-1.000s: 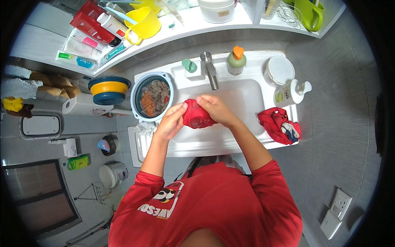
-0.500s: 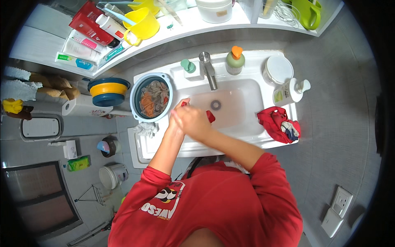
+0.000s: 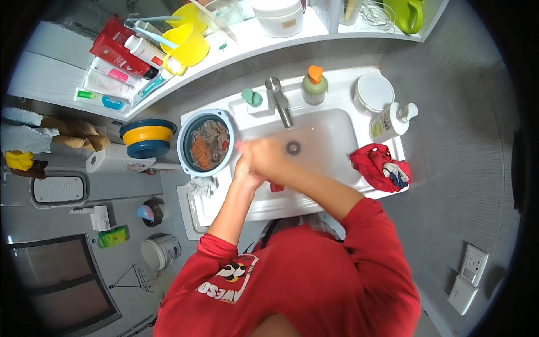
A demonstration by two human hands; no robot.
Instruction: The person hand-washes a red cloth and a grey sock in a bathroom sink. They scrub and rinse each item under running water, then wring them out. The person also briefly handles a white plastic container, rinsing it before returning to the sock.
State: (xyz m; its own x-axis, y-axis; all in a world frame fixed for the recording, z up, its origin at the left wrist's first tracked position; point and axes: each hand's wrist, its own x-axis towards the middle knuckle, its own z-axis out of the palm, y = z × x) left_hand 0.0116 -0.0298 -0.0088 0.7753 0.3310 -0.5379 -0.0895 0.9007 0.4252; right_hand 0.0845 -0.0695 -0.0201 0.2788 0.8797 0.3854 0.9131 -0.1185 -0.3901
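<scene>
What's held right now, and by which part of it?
A red cloth, clasped in the two-handed grip. Some shows below; the grip hides most, so which part is clasped can't be told.

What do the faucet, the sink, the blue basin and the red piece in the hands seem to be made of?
Faucet: metal, likely brushed, from its grey sheen. Sink: probably glazed ceramic, white and glossy, though moulded plastic is possible. Blue basin: apparently smooth plastic, by its even, moulded-looking rim. Red piece: perhaps matte fabric, without shine; hands hide most.
</scene>
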